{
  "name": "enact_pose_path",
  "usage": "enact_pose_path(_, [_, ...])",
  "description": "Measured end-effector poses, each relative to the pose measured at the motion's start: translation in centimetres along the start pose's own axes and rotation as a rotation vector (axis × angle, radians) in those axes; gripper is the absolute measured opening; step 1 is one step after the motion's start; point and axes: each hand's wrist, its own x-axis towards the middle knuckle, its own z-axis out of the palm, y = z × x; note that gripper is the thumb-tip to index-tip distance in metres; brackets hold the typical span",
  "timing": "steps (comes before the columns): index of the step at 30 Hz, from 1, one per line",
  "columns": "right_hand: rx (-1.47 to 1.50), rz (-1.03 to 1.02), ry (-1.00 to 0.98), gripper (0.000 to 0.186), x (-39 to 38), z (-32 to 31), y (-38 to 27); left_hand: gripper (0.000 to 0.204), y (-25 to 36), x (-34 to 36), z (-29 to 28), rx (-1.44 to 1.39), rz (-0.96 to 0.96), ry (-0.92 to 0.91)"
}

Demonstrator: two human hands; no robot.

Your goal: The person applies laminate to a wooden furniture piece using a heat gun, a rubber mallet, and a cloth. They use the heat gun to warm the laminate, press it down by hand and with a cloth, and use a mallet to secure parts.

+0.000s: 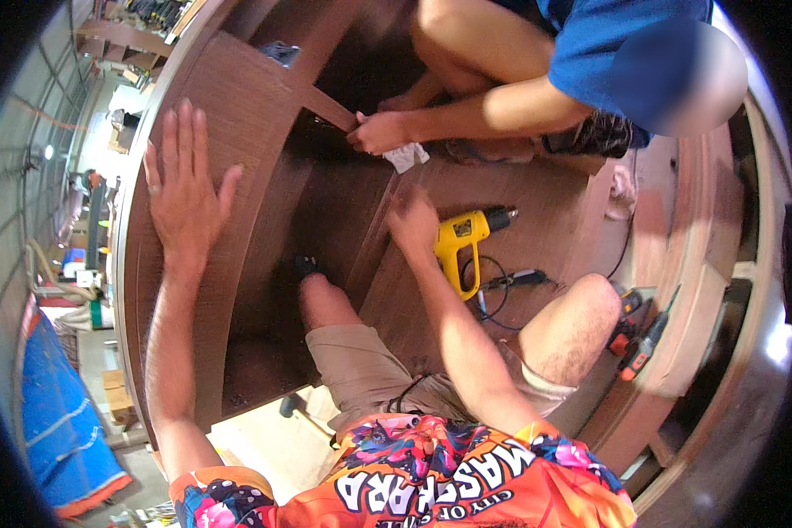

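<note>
My left hand (182, 181) lies flat with fingers spread on the upright dark-brown side panel (238, 114) of a large wooden cabinet. My right hand (413, 221) rests on the edge of a brown inner divider board (374, 264), fingers curled on it, blurred. Across from me another person in a blue shirt crouches inside the cabinet; their hand (378, 132) grips a thin wooden rail (330, 107) and holds a white cloth (407, 157). A yellow power drill (463, 239) lies on the board just right of my right hand.
A black cable and a tool (510, 283) lie beside the drill. An orange-and-black driver (640, 343) lies at right near my knee. A hammer (297, 409) rests on a pale board below. A blue tarp (57, 431) sits on the floor at left.
</note>
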Motion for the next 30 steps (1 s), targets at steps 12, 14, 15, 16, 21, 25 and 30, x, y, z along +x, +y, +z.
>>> enact_pose_path(12, [-0.560,0.124,0.082,0.078,-2.8,3.1,22.5,0.086,-1.0,-18.8,0.6,-0.019,-0.341,0.030])
enact_pose_path(14, [-0.527,0.110,0.071,0.067,-1.9,1.0,21.6,0.085,0.1,-18.0,1.2,-0.036,-0.388,0.087])
enact_pose_path(15, [-0.483,0.141,0.005,0.062,-4.2,1.0,18.9,0.085,0.1,-18.3,1.3,-0.015,-0.397,0.087])
enact_pose_path(16, [-0.394,0.135,-0.080,0.057,-7.1,1.5,16.4,0.084,-0.4,-19.5,1.1,0.020,-0.413,0.065])
enact_pose_path(21, [0.270,0.120,-0.271,0.031,-14.9,-6.5,4.9,0.082,2.0,-14.6,2.9,0.121,-0.294,-0.024])
enact_pose_path(25, [0.478,0.037,-0.433,0.039,-19.5,-14.0,0.7,0.082,4.5,-10.2,3.7,0.153,-0.162,-0.010])
enact_pose_path(30, [0.952,-0.187,-0.481,0.049,-25.2,-19.5,-3.8,0.076,7.2,-13.7,5.8,-0.184,-0.078,-0.097])
